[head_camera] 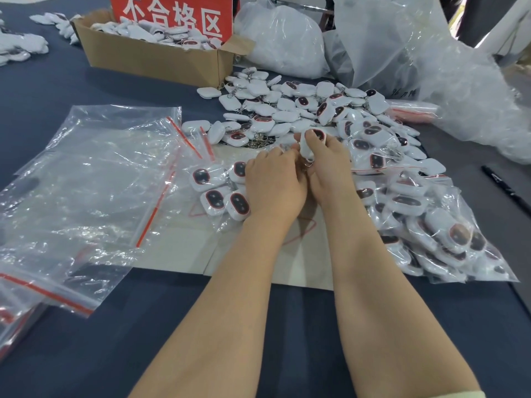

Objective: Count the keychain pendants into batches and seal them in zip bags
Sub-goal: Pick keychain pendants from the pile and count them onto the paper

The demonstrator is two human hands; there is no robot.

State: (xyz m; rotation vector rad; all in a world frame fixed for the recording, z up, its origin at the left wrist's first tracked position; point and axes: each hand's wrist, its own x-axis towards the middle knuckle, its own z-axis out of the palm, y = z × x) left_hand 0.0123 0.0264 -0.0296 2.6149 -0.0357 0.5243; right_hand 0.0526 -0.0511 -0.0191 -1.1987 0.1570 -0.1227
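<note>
Bare right hand (327, 170), fingers pinching glossy white rounded pendant (318, 135), left hand (273, 185) fingers curled, grip unclear

I could not see the fingertips of my left hand (273, 185). The top edge cut off the red sign (172, 15); the right edge, the pen (505, 191).

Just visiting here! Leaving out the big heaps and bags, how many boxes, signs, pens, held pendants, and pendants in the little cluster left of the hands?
Cardboard box: 1
Red sign: 1
Black pen: 1
Pendant pinched in the right hand: 1
Pendants showing in the cluster beside the left hand: 4
Total: 8
</note>
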